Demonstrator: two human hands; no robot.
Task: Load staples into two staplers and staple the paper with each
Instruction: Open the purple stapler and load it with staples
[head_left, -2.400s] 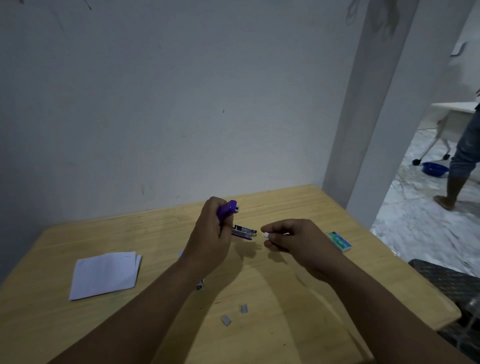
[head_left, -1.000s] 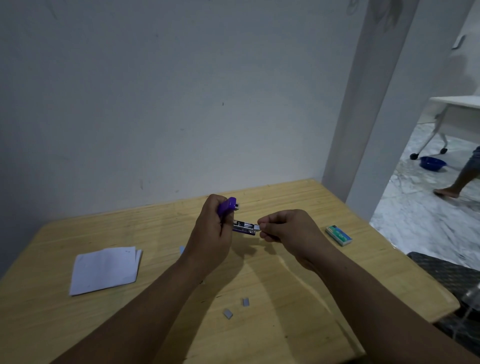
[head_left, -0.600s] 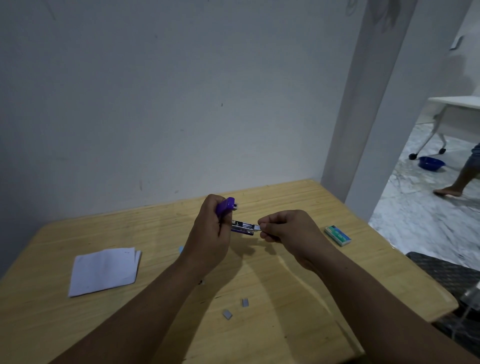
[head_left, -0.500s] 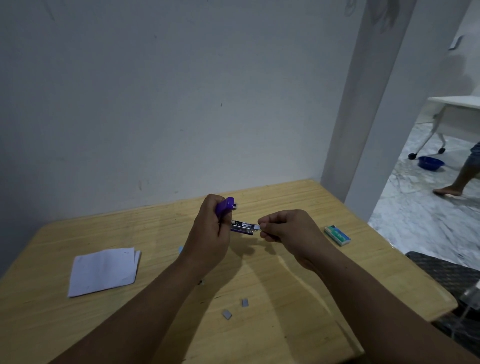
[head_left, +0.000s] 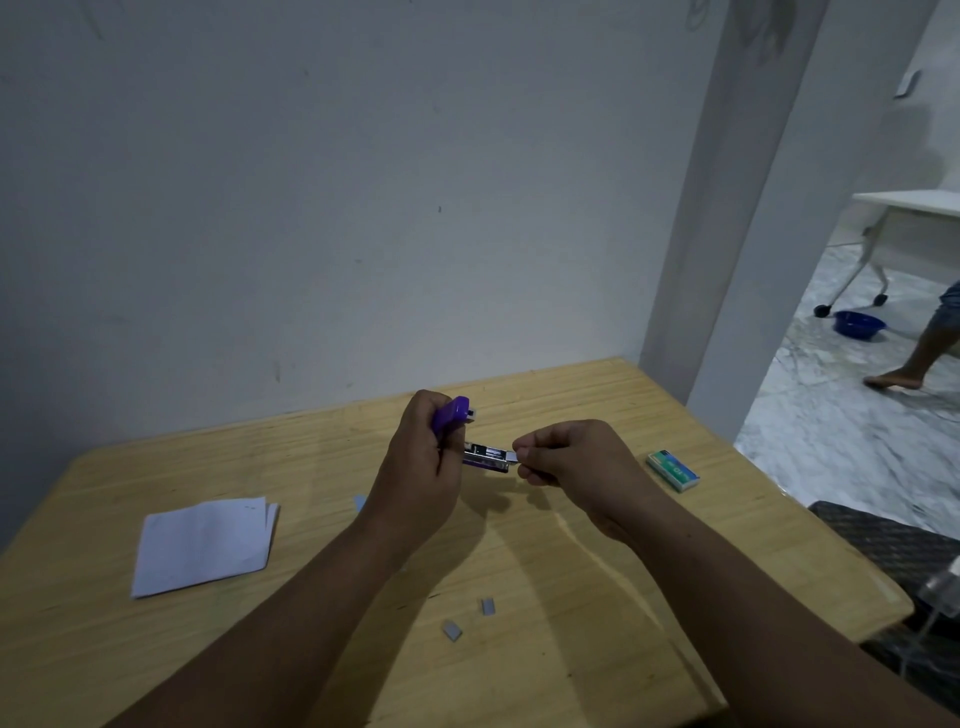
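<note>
My left hand grips a small purple stapler above the wooden table, its lid swung up and its metal staple channel sticking out to the right. My right hand pinches a strip of staples at the open end of that channel. A stack of white paper lies on the table to the left. A green staple box lies to the right. Two short staple strips lie near the front. A light blue object peeks out behind my left wrist.
A white wall stands right behind the table and a pillar at its far right corner. In the room beyond, a person's leg, a blue basin and a wheeled white table show. A dark chair is by the table's right edge.
My right hand moved left from a gap away and brought the staple strip to the end of the stapler's channel. In the last half second both hands have stayed nearly still.
</note>
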